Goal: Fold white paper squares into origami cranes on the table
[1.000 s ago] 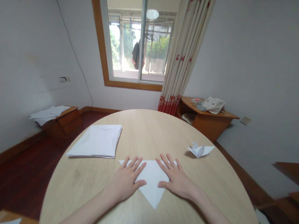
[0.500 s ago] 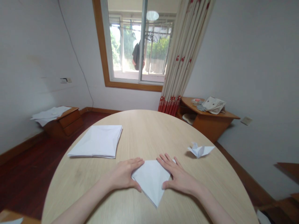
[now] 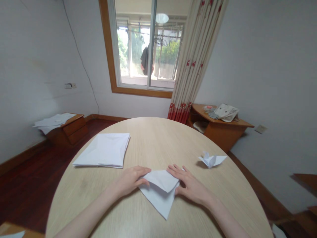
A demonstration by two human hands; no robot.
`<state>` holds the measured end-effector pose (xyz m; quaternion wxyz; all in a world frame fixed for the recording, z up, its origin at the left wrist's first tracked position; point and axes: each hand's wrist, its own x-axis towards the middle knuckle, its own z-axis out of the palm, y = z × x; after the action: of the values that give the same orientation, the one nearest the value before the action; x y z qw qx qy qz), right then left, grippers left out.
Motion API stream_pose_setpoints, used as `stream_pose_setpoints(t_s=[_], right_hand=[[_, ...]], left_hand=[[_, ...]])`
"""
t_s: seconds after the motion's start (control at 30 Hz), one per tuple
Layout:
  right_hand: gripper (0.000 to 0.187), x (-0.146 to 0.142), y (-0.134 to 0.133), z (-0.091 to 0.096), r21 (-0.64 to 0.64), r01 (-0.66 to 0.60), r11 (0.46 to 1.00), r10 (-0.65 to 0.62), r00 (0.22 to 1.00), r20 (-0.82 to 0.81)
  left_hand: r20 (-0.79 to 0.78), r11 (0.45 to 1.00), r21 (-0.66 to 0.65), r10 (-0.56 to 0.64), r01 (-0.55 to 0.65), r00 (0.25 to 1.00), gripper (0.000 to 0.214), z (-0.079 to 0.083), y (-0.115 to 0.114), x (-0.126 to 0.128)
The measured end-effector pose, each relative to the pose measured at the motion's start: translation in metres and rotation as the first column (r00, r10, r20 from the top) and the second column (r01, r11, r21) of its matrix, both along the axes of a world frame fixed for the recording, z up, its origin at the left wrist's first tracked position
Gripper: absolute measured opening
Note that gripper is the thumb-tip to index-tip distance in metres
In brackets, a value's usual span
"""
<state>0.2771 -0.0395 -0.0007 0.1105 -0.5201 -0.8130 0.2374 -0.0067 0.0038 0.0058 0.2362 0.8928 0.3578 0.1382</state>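
A sheet of white paper (image 3: 158, 198) lies folded on the light wood round table (image 3: 158, 138), its point toward me. A top flap (image 3: 162, 180) is bent down over the sheet. My left hand (image 3: 131, 181) grips the sheet's left corner, with the thumb tucked at the flap. My right hand (image 3: 189, 186) holds the right side, fingers at the top corner and thumb against the edge.
A stack of folded white paper (image 3: 102, 150) lies on the table to the left. A small folded paper figure (image 3: 211, 160) stands to the right. Beyond the table are a wooden side table (image 3: 220, 124) holding a cloth bag (image 3: 225, 112) and a wooden cabinet (image 3: 70, 127) with paper sheets on it.
Both hands have moved in from flat on the triangle to the sheet's sides. Its top edge has come up and folded down toward me as a flap.
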Motion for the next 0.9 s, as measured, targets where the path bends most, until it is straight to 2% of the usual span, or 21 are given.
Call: stream_pose_setpoints(t_s=[0.07,0.13,0.3,0.5,0.63,0.9], right_hand=[[0.056,0.002,0.0,-0.004,0.057,0.023,0.998,-0.021,0.999,-0.038],[0.048,0.003,0.001,-0.007,0.124,0.071,0.99,-0.062,0.995,-0.076],[0.045,0.003,0.003,-0.009,0.253,0.187,0.949,-0.161,0.98,-0.117],[0.034,0.004,0.003,-0.009,0.389,0.236,0.89,-0.193,0.97,-0.148],[0.031,0.004,0.003,-0.009,0.419,0.258,0.871,-0.208,0.965,-0.161],[0.027,0.005,0.005,-0.01,0.431,0.322,0.843,-0.243,0.943,-0.228]], left_hand=[[0.023,1.0,0.012,0.008,-0.008,1.0,0.041,-0.002,0.001,0.0],[0.053,1.0,0.021,0.019,-0.02,0.998,0.041,-0.005,0.002,-0.001],[0.164,0.996,0.05,0.067,-0.077,0.984,0.04,-0.013,0.002,-0.001],[0.258,0.978,0.137,0.118,-0.157,0.959,0.043,-0.023,0.005,0.0],[0.281,0.955,0.232,0.117,-0.185,0.953,0.044,-0.026,0.007,0.0],[0.282,0.905,0.338,0.166,-0.26,0.945,0.047,-0.025,0.007,0.0]])
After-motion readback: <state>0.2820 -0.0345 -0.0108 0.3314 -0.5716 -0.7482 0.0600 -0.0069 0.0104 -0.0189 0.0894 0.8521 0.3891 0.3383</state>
